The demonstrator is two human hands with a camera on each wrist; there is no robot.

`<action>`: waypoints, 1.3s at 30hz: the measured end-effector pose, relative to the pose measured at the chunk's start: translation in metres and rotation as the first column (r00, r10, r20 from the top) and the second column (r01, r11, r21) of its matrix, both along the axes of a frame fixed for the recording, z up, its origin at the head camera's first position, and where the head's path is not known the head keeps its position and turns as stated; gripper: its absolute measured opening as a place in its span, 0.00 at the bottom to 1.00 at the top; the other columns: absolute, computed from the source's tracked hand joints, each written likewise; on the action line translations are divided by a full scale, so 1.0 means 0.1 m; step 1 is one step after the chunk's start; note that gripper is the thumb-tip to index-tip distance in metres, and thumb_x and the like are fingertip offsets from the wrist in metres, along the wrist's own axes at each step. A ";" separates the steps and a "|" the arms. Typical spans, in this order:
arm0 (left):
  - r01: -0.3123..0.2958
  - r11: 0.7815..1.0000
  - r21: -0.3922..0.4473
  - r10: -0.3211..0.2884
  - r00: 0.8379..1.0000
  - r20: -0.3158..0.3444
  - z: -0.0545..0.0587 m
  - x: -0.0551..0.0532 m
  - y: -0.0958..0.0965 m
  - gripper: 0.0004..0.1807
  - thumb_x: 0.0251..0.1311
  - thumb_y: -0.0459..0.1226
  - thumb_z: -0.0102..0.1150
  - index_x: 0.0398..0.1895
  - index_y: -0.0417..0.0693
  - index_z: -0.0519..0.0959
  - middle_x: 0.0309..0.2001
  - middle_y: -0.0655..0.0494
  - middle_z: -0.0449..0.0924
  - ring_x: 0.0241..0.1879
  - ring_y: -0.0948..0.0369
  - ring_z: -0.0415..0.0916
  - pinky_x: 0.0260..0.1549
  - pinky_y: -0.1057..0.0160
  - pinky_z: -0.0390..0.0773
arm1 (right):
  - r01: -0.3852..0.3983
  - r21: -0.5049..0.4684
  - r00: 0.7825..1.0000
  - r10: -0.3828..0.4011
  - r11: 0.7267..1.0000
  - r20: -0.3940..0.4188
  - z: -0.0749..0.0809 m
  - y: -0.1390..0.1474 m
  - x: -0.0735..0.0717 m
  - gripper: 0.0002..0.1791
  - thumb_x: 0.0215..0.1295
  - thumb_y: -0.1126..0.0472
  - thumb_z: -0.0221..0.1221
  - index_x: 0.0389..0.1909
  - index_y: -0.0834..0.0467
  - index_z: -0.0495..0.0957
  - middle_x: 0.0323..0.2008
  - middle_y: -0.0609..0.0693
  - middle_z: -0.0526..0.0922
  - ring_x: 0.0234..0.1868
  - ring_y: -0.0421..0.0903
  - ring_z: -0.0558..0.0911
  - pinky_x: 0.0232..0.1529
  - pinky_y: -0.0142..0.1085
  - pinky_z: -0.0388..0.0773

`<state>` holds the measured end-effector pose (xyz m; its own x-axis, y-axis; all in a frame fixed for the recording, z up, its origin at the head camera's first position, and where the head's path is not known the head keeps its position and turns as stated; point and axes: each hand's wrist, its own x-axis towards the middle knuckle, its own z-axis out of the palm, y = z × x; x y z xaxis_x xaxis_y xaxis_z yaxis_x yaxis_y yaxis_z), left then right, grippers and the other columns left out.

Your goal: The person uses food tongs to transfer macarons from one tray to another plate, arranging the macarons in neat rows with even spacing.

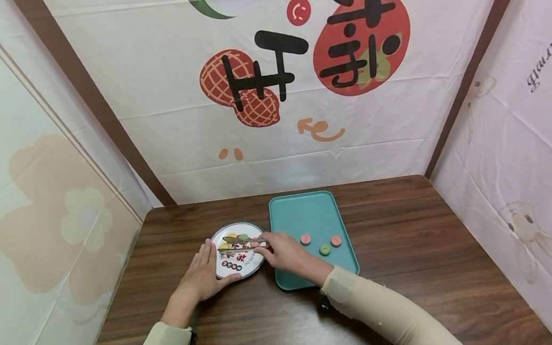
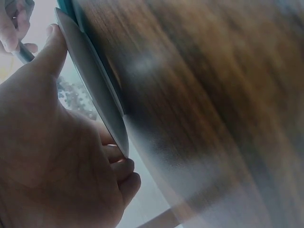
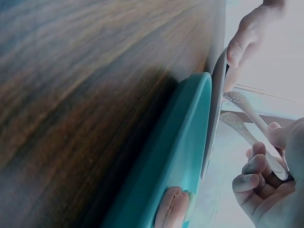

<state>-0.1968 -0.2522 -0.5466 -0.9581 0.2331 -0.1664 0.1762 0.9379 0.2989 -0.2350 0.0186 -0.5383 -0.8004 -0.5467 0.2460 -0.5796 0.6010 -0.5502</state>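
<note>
My left hand [image 1: 201,273] rests against the left side of a white round plate [image 1: 250,268], fingers stretched along the rim and thumb at its near edge. The right hand [image 1: 283,251] grips small metal tongs [image 3: 246,110] with perforated, spoon-shaped ends. Over the plate, the tong tips stand apart. Yellow, green and pinkish patches show on the plate beneath them; whether these are print or loose pieces is hard to tell. To the right lie a pink macaron [image 1: 305,239], a second pink macaron [image 1: 336,241] and a green macaron [image 1: 325,250].
The macarons are on a teal rectangular tray [image 1: 303,213] close to the plate's right side. Both stand on a dark wooden table [image 1: 405,238]. Printed white cloth walls [image 1: 178,147] enclose the table at the back and sides.
</note>
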 end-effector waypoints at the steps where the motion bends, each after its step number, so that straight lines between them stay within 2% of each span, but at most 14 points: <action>1: 0.000 1.000 0.002 0.000 1.000 -0.003 0.01 0.00 0.00 0.71 0.65 0.72 0.59 0.82 0.21 0.42 0.84 0.25 0.35 0.84 0.33 0.37 0.83 0.37 0.46 | 0.002 -0.004 1.000 -0.002 1.000 -0.002 0.01 0.01 0.01 0.20 0.81 0.50 0.61 0.60 0.60 0.84 0.40 0.48 0.89 0.30 0.33 0.79 0.31 0.29 0.78; 4: 0.001 1.000 0.008 -0.001 1.000 -0.008 0.03 0.01 0.01 0.71 0.65 0.72 0.61 0.82 0.20 0.43 0.84 0.24 0.36 0.84 0.33 0.38 0.82 0.37 0.47 | 0.011 -0.023 1.000 -0.011 1.000 0.004 0.04 0.05 0.04 0.19 0.81 0.50 0.61 0.59 0.60 0.84 0.40 0.48 0.88 0.31 0.34 0.79 0.31 0.29 0.79; 9: -0.001 1.000 0.011 0.001 1.000 -0.008 0.04 0.01 0.01 0.71 0.65 0.71 0.62 0.82 0.20 0.43 0.84 0.24 0.36 0.84 0.33 0.38 0.82 0.37 0.48 | 0.022 -0.062 0.999 -0.020 0.998 0.038 0.09 0.15 0.09 0.16 0.82 0.51 0.60 0.56 0.59 0.84 0.33 0.47 0.84 0.26 0.36 0.77 0.25 0.32 0.77; 14: -0.003 1.000 0.018 0.003 1.000 -0.013 0.04 0.01 0.01 0.71 0.65 0.71 0.62 0.82 0.20 0.43 0.84 0.23 0.36 0.84 0.33 0.38 0.82 0.36 0.48 | 0.052 -0.087 0.996 -0.045 0.995 0.081 0.15 0.24 0.15 0.19 0.82 0.50 0.60 0.61 0.59 0.83 0.35 0.45 0.84 0.26 0.35 0.77 0.25 0.33 0.76; 16: -0.004 1.000 0.021 0.004 1.000 -0.013 0.03 0.01 0.00 0.71 0.65 0.71 0.62 0.82 0.20 0.43 0.84 0.24 0.36 0.84 0.33 0.38 0.82 0.37 0.47 | 0.073 -0.086 0.993 -0.065 0.994 0.095 0.18 0.28 0.18 0.21 0.82 0.50 0.60 0.64 0.60 0.82 0.39 0.46 0.86 0.30 0.35 0.81 0.29 0.33 0.80; 18: -0.004 1.000 0.022 0.004 1.000 -0.012 0.00 0.01 -0.01 0.71 0.65 0.71 0.62 0.82 0.20 0.42 0.84 0.24 0.36 0.84 0.33 0.38 0.82 0.37 0.47 | 0.081 -0.090 0.992 -0.072 0.993 0.103 0.19 0.32 0.20 0.22 0.82 0.50 0.60 0.65 0.60 0.82 0.38 0.45 0.86 0.30 0.36 0.82 0.29 0.35 0.81; 22: -0.003 1.000 0.020 0.003 1.000 -0.014 -0.03 0.00 -0.01 0.71 0.65 0.72 0.61 0.82 0.21 0.42 0.84 0.25 0.35 0.84 0.33 0.37 0.82 0.37 0.47 | 0.085 -0.113 0.993 -0.075 0.990 0.090 0.20 0.40 0.21 0.24 0.82 0.49 0.60 0.65 0.62 0.81 0.36 0.43 0.85 0.32 0.35 0.82 0.30 0.33 0.82; 24: -0.003 1.000 0.018 0.003 1.000 -0.012 -0.03 0.00 -0.02 0.72 0.64 0.72 0.61 0.82 0.21 0.42 0.84 0.25 0.35 0.84 0.34 0.37 0.82 0.37 0.47 | 0.084 -0.131 0.993 -0.073 0.988 0.092 0.21 0.44 0.21 0.24 0.82 0.49 0.60 0.65 0.63 0.81 0.32 0.42 0.82 0.26 0.35 0.78 0.24 0.33 0.77; 28: -0.004 1.000 0.020 0.004 1.000 -0.012 -0.04 0.00 -0.01 0.72 0.64 0.73 0.60 0.82 0.21 0.42 0.84 0.25 0.35 0.84 0.33 0.37 0.82 0.37 0.47 | 0.110 -0.146 0.989 -0.094 0.983 0.110 0.24 0.54 0.24 0.25 0.82 0.47 0.59 0.67 0.61 0.80 0.30 0.42 0.83 0.24 0.36 0.77 0.23 0.33 0.77; 34: -0.003 1.000 0.023 0.004 1.000 -0.012 -0.04 0.00 -0.01 0.72 0.64 0.73 0.60 0.82 0.21 0.41 0.84 0.25 0.34 0.84 0.33 0.36 0.83 0.37 0.46 | 0.113 -0.185 0.991 -0.098 0.976 0.088 0.24 0.67 0.26 0.22 0.81 0.53 0.62 0.66 0.63 0.80 0.38 0.46 0.88 0.36 0.36 0.86 0.33 0.32 0.84; 39: -0.002 0.999 0.035 0.003 1.000 -0.009 -0.02 -0.01 -0.01 0.73 0.63 0.74 0.60 0.82 0.21 0.41 0.84 0.25 0.34 0.84 0.33 0.36 0.83 0.37 0.45 | 0.134 -0.187 0.991 -0.126 0.973 0.052 0.22 0.78 0.30 0.23 0.80 0.51 0.63 0.65 0.63 0.81 0.32 0.43 0.85 0.27 0.36 0.80 0.25 0.33 0.80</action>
